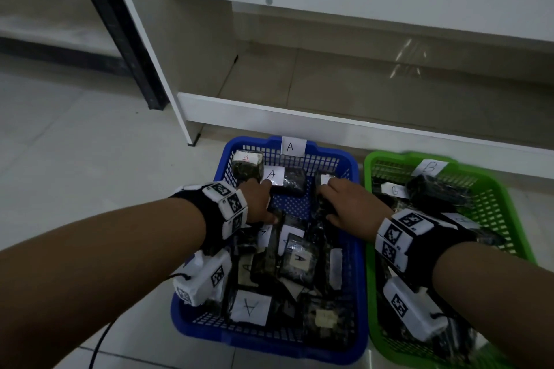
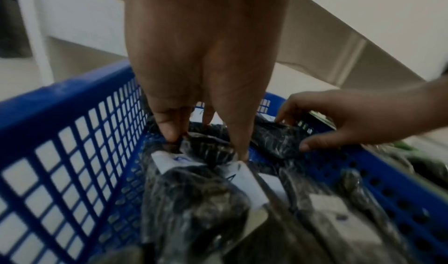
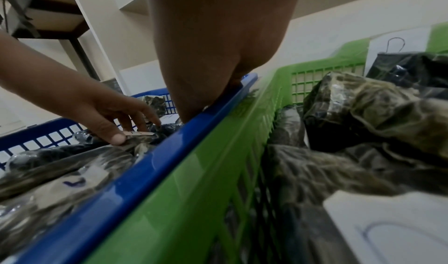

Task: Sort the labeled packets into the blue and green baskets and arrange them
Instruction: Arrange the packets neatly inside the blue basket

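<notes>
The packets [image 1: 296, 260] look sorted into my blue basket [image 1: 269, 347] and green basket [image 1: 491, 213]. Tidying is left: my left hand [image 1: 257, 204] and right hand [image 1: 350, 204] each pinch a packet.

I see the right hand [image 3: 218, 48] reaching down behind the blue plastic basket's [image 3: 145, 172] rim, which touches the green plastic basket [image 3: 194, 201]. The left hand [image 3: 101, 111] pinches a dark film-wrapped packet [image 3: 137, 142].

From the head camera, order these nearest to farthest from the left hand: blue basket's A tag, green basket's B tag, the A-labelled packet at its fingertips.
From the left hand:
1. A-labelled packet, at the fingertips.
2. A tag, far rim of the blue basket.
3. B tag, on the green basket, far right.
</notes>
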### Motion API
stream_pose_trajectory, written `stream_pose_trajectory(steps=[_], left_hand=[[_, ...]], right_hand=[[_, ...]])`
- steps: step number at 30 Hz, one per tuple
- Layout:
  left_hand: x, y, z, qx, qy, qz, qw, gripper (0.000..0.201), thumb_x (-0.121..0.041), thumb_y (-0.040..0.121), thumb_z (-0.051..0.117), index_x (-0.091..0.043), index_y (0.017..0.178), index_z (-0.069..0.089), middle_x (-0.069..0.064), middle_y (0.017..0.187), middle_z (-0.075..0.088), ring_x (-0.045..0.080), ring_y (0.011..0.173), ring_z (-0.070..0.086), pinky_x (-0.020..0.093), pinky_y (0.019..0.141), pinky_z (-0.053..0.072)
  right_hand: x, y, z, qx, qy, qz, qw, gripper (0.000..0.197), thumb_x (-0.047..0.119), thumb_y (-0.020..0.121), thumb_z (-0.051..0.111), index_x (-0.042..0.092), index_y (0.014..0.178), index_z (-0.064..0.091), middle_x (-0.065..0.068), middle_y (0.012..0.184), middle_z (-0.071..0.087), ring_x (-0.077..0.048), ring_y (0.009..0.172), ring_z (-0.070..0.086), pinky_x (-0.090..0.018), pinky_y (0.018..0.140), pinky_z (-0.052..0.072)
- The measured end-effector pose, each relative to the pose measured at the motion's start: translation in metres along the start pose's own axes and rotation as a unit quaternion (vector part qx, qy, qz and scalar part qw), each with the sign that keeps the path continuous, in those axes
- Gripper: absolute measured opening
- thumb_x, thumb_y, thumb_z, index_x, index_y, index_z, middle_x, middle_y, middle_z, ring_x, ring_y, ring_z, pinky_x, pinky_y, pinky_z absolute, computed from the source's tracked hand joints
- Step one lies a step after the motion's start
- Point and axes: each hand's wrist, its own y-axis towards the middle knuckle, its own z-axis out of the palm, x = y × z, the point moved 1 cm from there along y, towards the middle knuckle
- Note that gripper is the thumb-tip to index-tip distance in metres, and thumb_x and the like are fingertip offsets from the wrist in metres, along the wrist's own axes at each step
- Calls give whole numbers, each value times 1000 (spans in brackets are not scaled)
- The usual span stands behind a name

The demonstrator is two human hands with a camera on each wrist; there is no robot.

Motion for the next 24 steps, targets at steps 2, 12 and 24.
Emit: stream_pose_trajectory(steps=[2, 12, 24], left_hand=[[1, -1, -7, 23, -63, -16, 998, 76, -34, 81, 71, -7, 138, 29, 17, 133, 43, 30, 116, 50, 37, 91, 46], [13, -6, -27, 111, -79, -18, 991, 81, -22, 79, 73, -15, 146, 28, 3, 141, 46, 20, 124, 48, 28, 103, 40], [3, -12, -29, 85, -177, -9, 981, 71, -13, 78, 74, -12, 140, 38, 9, 126, 54, 27, 109, 58, 34, 91, 51]], right_hand=[[2, 0, -2, -1, -6, 3, 1000, 48, 26, 86, 59, 11, 129, 43, -11, 122, 47, -27, 111, 47, -36, 87, 42], [40, -7, -22, 26, 108, -17, 994, 37, 43, 90, 53, 18, 117, 57, -2, 110, 59, -18, 102, 53, -32, 87, 46], [71, 0, -21, 206, 138, 23, 969, 38, 20, 86, 63, 10, 121, 51, -11, 119, 59, -27, 105, 55, -31, 84, 45]])
